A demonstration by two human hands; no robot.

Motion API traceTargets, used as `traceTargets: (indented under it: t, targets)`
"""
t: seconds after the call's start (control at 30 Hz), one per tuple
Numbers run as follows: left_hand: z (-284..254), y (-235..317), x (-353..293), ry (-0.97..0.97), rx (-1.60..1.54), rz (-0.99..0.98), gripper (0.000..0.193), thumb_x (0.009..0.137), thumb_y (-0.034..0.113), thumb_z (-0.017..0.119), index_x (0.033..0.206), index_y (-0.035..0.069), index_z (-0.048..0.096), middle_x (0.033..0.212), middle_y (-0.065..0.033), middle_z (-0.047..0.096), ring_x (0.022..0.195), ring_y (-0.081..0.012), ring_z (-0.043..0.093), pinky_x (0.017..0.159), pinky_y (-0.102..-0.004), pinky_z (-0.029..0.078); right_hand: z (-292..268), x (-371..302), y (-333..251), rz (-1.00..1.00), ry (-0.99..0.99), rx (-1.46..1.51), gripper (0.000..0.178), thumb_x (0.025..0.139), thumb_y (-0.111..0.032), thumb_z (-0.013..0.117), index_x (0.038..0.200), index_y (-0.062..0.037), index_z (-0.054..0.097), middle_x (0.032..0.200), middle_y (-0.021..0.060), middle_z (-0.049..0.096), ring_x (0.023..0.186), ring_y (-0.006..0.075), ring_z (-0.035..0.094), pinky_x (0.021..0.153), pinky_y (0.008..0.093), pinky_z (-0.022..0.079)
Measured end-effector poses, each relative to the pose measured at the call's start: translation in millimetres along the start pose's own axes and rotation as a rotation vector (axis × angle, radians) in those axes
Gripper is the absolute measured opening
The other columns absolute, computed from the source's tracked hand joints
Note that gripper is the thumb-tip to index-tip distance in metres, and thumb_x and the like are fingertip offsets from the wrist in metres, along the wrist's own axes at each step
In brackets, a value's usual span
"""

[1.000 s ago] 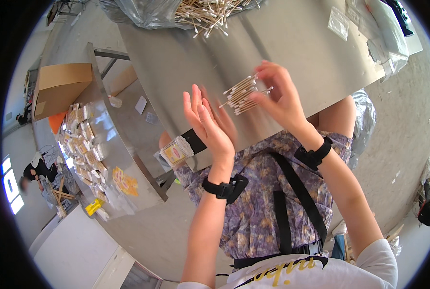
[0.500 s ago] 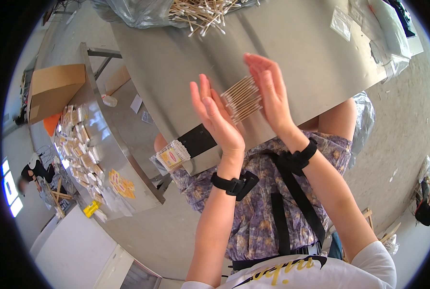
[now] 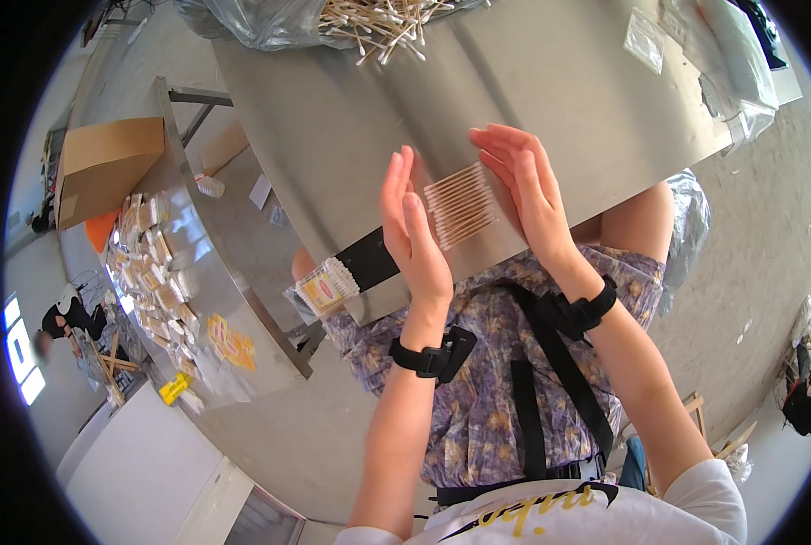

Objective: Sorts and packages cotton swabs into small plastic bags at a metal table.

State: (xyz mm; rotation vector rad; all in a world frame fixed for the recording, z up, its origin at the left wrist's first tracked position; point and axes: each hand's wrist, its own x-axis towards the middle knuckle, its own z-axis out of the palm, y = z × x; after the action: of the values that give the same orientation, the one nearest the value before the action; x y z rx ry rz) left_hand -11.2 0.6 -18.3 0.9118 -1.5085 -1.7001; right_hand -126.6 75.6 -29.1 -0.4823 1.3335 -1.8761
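Observation:
A flat layer of several cotton swabs [image 3: 461, 207] lies side by side on the metal table [image 3: 551, 109]. My left hand [image 3: 412, 232] stands on edge at the left ends of the swabs, its fingers stretched out. Across from it, my right hand [image 3: 531, 186] is held near their right ends, palm turned inward and fingers extended. Neither hand grips anything. A clear pack of cotton swabs [image 3: 327, 286] with a yellow label rests at the table's near left corner, beside a black strip [image 3: 369, 261].
Loose cotton swabs [image 3: 378, 23] spill from a grey plastic bag [image 3: 278, 20] at the table's far edge. A side table on the left bears many packed swabs [image 3: 155, 282], yellow cards [image 3: 231, 343] and a cardboard box [image 3: 110, 168]. Clear bags [image 3: 737, 54] lie far right.
The swabs have gone from a slanted, uneven bunch to a neater, flat row. My left hand has shifted slightly right, its fingers closer together; my right hand has moved a little right and nearer me.

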Motion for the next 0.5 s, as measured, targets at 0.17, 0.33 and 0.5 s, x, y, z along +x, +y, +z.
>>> traceTargets:
  t: [0.17,0.33,0.5]
  targets:
    - [18,-1,-10,0.138,-0.161,0.057,0.062,0.108,0.041,0.035,0.151,-0.004,0.030,0.157,-0.0224,0.034,0.148,-0.0325,0.030,0.123,-0.0443,0.024,21,-19,16,-0.131,0.077,-0.004,0.051,0.109,-0.038,0.038,0.143,0.0010,0.041,0.149,0.0151,0.045,0.142,0.0225,0.037,0.120,0.0386,0.028]
    - [7,2,-11,0.057,0.291,0.145,0.067,0.107,0.042,0.041,0.154,-0.003,0.026,0.160,-0.0237,0.028,0.150,-0.0358,0.024,0.122,-0.0488,0.022,10,-18,10,-0.172,0.194,-0.029,0.050,0.109,-0.038,0.038,0.142,0.0006,0.042,0.148,0.0139,0.046,0.142,0.0226,0.038,0.119,0.0394,0.028]
    - [5,-3,-28,-0.335,1.244,0.358,0.097,0.094,0.055,0.059,0.154,-0.010,0.019,0.161,-0.0306,0.020,0.151,-0.0445,0.017,0.120,-0.0566,0.018,-12,-12,0,-0.230,0.243,-0.143,0.048,0.110,-0.036,0.036,0.140,0.0008,0.043,0.146,0.0155,0.048,0.140,0.0237,0.041,0.119,0.0406,0.029]
